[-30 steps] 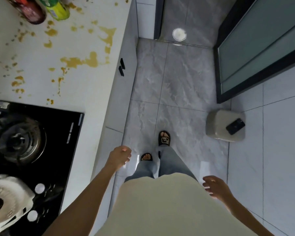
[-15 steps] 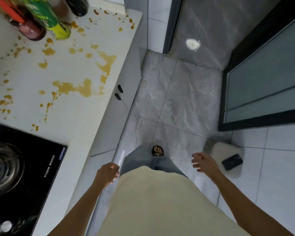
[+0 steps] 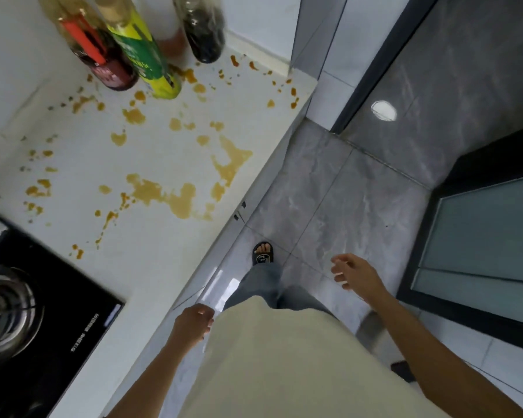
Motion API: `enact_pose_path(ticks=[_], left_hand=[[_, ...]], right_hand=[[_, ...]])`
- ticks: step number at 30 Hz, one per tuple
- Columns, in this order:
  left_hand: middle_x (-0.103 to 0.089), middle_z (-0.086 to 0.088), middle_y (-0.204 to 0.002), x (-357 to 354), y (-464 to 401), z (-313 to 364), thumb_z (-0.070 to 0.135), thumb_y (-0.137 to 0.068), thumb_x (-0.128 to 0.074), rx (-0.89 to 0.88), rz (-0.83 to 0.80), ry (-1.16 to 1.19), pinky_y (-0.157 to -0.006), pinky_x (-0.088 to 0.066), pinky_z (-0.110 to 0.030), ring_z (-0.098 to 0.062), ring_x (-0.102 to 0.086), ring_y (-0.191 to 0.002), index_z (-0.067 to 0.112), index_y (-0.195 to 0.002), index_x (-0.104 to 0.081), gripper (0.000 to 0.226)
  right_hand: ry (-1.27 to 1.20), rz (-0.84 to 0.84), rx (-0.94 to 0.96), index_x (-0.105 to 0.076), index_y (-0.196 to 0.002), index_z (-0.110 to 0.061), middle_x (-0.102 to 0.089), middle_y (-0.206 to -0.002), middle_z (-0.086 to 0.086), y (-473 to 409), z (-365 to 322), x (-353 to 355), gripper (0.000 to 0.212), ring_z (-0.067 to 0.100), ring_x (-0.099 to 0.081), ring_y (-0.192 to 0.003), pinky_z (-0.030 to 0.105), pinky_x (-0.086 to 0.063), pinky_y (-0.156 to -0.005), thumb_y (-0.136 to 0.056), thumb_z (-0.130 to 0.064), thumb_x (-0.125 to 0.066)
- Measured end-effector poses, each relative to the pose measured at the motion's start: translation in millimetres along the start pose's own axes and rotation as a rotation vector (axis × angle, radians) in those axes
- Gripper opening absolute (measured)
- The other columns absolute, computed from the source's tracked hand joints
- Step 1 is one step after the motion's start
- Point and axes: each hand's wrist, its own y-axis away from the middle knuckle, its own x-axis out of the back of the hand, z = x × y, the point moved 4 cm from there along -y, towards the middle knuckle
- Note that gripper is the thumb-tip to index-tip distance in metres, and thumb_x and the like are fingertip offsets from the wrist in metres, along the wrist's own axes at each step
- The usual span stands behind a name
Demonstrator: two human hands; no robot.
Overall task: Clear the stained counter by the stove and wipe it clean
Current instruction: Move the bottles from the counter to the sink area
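Three bottles (image 3: 139, 52) stand at the far end of the counter (image 3: 151, 267), right among the orange-brown stains (image 3: 163, 194) that spread from them toward the stove (image 3: 27, 297). No cloth shows anywhere in view, so the step in hand looks like getting to the bottles and lifting them off before any wiping.

To do it well, step up square to the counter first, so you reach straight ahead, not across your body. Take the bottles one at a time, low on the body, since the necks run out of the top of the view and their caps cannot be checked. Splashes sit right against the bottle feet, so lift straight up; sliding would drag the mess further. Set them somewhere dry, well apart from the stains, and expect the bottoms to be sticky.

Your left hand (image 3: 194, 324) hangs low beside your hip, just off the counter's front edge, fingers loosely curled and holding nothing. Your right hand (image 3: 357, 271) is out over the floor (image 3: 344, 191), well apart from the counter, palm down, fingers relaxed and slightly spread, also empty. Neither hand is touching anything, and both forearms are bare.
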Motion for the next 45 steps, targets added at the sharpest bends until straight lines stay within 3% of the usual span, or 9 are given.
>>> enact_pose_path(ticks=[3,8,15,25,29,32,39,43,45], left_hand=[[-0.070,0.002,-0.124,13,-3,61,0.018,-0.102,-0.056,-0.159,0.052,0.018,-0.083,-0.057,-0.027,-0.018,-0.071,-0.098,0.020,-0.110,-0.072,0.018],[-0.075,0.006,-0.086,28,-2,160,0.017,-0.097,-0.057,-0.351,0.028,0.079,-0.078,-0.056,-0.038,-0.026,-0.075,-0.083,0.031,-0.072,-0.070,0.032],[-0.076,0.018,-0.082,37,-11,229,0.030,-0.094,-0.055,-0.337,0.054,0.172,-0.083,-0.060,-0.035,-0.008,-0.075,-0.077,0.032,-0.086,-0.072,0.019],[-0.079,0.006,-0.080,36,2,234,0.023,-0.096,-0.063,-0.073,0.222,0.595,-0.068,-0.055,-0.032,-0.014,-0.075,-0.070,0.025,-0.091,-0.075,0.013],[-0.080,0.008,-0.086,75,1,265,0.023,-0.093,-0.067,-0.157,0.305,0.725,-0.071,-0.061,-0.036,-0.014,-0.078,-0.077,0.026,-0.100,-0.075,0.010],[-0.080,0.003,-0.089,125,-8,298,0.019,-0.095,-0.071,-0.250,0.422,0.814,-0.075,-0.063,-0.040,-0.023,-0.078,-0.087,0.028,-0.105,-0.073,0.014],[-0.063,0.003,-0.133,245,-46,367,0.047,-0.080,-0.085,-0.350,0.618,0.941,-0.104,-0.056,-0.047,-0.022,-0.067,-0.119,0.027,-0.146,-0.050,0.078],[-0.051,0.004,-0.145,284,-80,394,0.055,-0.072,-0.090,-0.406,0.722,0.942,-0.106,-0.051,-0.039,-0.015,-0.053,-0.132,0.030,-0.158,-0.034,0.105],[-0.049,0.006,-0.150,296,-92,406,0.056,-0.067,-0.090,-0.458,0.777,0.932,-0.104,-0.046,-0.034,-0.012,-0.049,-0.135,0.030,-0.158,-0.032,0.111]], right_hand=[[0.017,0.005,-0.044,-0.069,-0.112,-0.017,-0.075,-0.098,0.005,-13,-2,15,0.016,0.021,-0.071,-0.083,0.030,-0.055,-0.072,-0.106,-0.026,-0.057],[0.031,0.006,-0.168,-0.069,-0.108,-0.015,-0.075,-0.098,0.014,-31,2,47,0.012,0.025,-0.069,-0.079,0.035,-0.052,-0.073,-0.105,-0.022,-0.059],[0.143,-0.055,-0.176,-0.067,-0.117,-0.008,-0.073,-0.100,0.016,-93,-45,100,0.017,0.034,-0.070,-0.091,0.045,-0.056,-0.086,-0.106,-0.017,-0.057],[0.356,-0.236,0.250,-0.070,-0.097,-0.028,-0.076,-0.099,0.005,-186,-272,93,0.015,0.022,-0.074,-0.089,0.038,-0.059,-0.080,-0.104,-0.033,-0.057],[0.311,-0.328,0.461,-0.070,-0.104,-0.040,-0.077,-0.102,-0.010,-192,-369,57,0.009,0.005,-0.075,-0.088,0.025,-0.058,-0.074,-0.101,-0.038,-0.062],[0.270,-0.332,0.581,-0.067,-0.114,-0.040,-0.072,-0.112,-0.011,-201,-436,23,0.018,0.010,-0.072,-0.101,0.034,-0.062,-0.083,-0.096,-0.036,-0.067],[0.115,-0.261,0.738,-0.043,-0.151,-0.020,-0.053,-0.145,-0.002,-225,-550,-58,0.074,0.016,-0.058,-0.127,0.036,-0.050,-0.105,-0.087,-0.031,-0.080],[0.065,-0.186,0.863,-0.046,-0.137,-0.023,-0.055,-0.119,-0.032,-246,-579,-91,0.073,-0.013,-0.054,-0.111,0.020,-0.045,-0.104,-0.076,-0.030,-0.085],[0.044,-0.170,0.887,-0.048,-0.131,-0.016,-0.062,-0.122,-0.023,-257,-585,-102,0.074,-0.008,-0.059,-0.113,0.019,-0.047,-0.101,-0.071,-0.029,-0.090]])
